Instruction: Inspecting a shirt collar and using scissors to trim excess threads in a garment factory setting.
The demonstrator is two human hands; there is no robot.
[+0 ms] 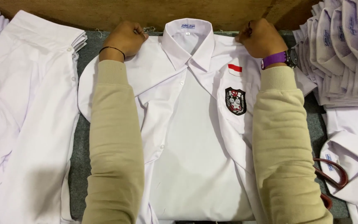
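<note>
Gripping both shoulders of the white shirt [195, 137], flat on the grey table [81, 141].
Left hand [125, 39] and right hand [262, 38] sit well apart, each closed on fabric beside the collar [188, 41]. Front lies face up, placket open, not buttoned; sleeves not folded in yet. Loose shirts [25, 116] wait at left, folded stack [344, 49] at right, so folding looks barely begun.

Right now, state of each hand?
Left hand: closed, fingers curled, gripping the left shoulder of the white uniform shirt.
Right hand: closed, gripping the shirt's right shoulder.
</note>
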